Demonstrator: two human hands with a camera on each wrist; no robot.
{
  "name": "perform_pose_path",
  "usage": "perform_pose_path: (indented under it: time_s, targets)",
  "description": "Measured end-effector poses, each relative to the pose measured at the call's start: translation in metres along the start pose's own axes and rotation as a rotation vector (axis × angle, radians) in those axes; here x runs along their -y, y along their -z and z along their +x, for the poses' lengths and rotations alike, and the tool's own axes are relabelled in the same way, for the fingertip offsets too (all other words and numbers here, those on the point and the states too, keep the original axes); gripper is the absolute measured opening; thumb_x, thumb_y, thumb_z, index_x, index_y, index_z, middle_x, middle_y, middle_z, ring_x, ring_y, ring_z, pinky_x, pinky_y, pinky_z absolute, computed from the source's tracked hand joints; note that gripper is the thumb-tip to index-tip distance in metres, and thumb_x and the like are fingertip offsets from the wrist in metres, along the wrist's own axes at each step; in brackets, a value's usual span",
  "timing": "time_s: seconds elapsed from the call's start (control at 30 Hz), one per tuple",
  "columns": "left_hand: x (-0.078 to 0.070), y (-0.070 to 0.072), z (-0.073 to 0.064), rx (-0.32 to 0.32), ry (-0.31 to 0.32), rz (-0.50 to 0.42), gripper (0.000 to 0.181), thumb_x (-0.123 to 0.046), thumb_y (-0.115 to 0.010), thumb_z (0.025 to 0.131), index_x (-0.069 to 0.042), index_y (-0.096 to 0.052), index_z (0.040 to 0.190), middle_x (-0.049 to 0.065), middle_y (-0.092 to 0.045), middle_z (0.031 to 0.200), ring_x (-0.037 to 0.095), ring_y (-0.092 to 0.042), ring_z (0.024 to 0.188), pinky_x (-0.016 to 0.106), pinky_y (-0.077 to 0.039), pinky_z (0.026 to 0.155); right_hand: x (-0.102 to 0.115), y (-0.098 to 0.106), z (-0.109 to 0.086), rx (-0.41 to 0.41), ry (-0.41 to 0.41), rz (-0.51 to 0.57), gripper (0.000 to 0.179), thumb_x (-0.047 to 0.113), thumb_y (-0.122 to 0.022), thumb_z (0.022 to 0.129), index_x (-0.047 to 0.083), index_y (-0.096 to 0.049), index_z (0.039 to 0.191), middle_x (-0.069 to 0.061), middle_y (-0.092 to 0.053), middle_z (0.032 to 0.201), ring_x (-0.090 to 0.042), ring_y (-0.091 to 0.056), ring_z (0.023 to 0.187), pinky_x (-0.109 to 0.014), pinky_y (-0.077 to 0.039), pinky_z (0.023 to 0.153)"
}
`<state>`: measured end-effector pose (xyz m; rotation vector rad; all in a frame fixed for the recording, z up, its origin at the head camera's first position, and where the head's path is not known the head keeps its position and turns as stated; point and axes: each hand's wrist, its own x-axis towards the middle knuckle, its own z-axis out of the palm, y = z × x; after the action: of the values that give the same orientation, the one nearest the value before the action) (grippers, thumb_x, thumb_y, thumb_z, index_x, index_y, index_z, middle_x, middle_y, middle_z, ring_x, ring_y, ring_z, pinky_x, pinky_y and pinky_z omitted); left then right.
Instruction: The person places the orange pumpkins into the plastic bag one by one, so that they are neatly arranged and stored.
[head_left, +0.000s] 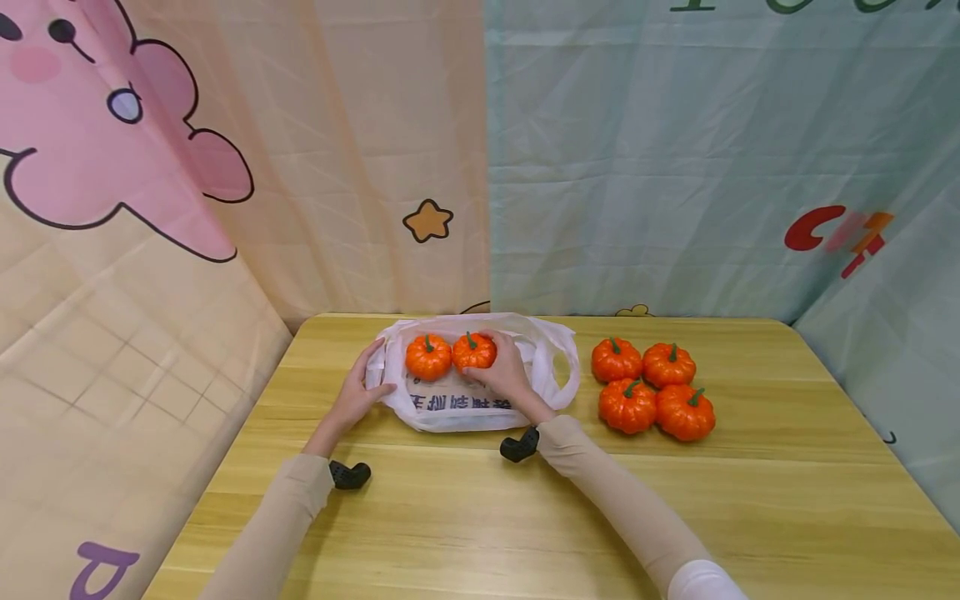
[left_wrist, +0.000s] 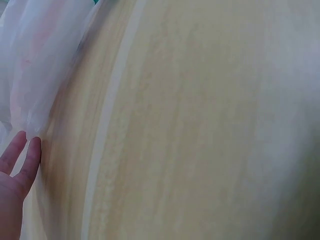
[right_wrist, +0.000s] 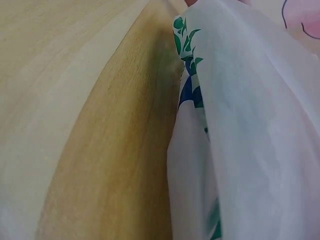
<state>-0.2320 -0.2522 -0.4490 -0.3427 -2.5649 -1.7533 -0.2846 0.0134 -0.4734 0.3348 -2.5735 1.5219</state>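
A white plastic bag (head_left: 432,423) lies on the table with its mouth spread wide and printed characters showing inside. One small orange pumpkin (head_left: 428,358) with a green stem sits in the left part of the bag. Beside it, my right hand (head_left: 507,372) grips another small pumpkin (head_left: 474,352) from its right side, thumb in front and fingers behind. My left hand (head_left: 356,398) touches the bag's left end, thumb and fingers spread. In the left wrist view, two extended fingers (left_wrist: 31,160) meet the bag's side. The right wrist view shows mostly the bag's outer wall (right_wrist: 250,110).
Several more orange pumpkins (head_left: 628,406) stand grouped on the wooden table (head_left: 465,517), right of the bag. The bag's handle loop (head_left: 572,367) sticks out toward them. A printed curtain (head_left: 360,167) hangs behind the table.
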Motion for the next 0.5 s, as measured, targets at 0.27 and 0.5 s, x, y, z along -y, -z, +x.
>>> perform_pose_path:
  time_s: [0.27, 0.5]
  targets:
    - [0.002, 0.000, 0.000, 0.009, -0.037, -0.002, 0.078, 0.013, -0.059, 0.081, 0.003, -0.023, 0.149, 0.025, -0.014, 0.158, 0.043, -0.012, 0.146, 0.059, -0.011, 0.118, 0.000, 0.001, -0.002, 0.035, -0.033, -0.023, 0.068, 0.023, -0.081, 0.073, 0.008, -0.051, 0.132, -0.018, -0.049, 0.133, -0.035, -0.050, 0.120, -0.051, -0.046, 0.101]
    - [0.022, 0.002, 0.004, 0.005, -0.047, -0.013, 0.081, 0.014, -0.059, 0.078, 0.000, -0.023, 0.150, 0.024, -0.015, 0.158, 0.043, -0.013, 0.144, 0.062, -0.010, 0.117, 0.003, -0.001, -0.007, 0.025, -0.045, -0.037, 0.068, 0.025, -0.082, 0.073, 0.008, -0.051, 0.131, -0.018, -0.050, 0.133, -0.035, -0.051, 0.120, -0.050, -0.046, 0.102]
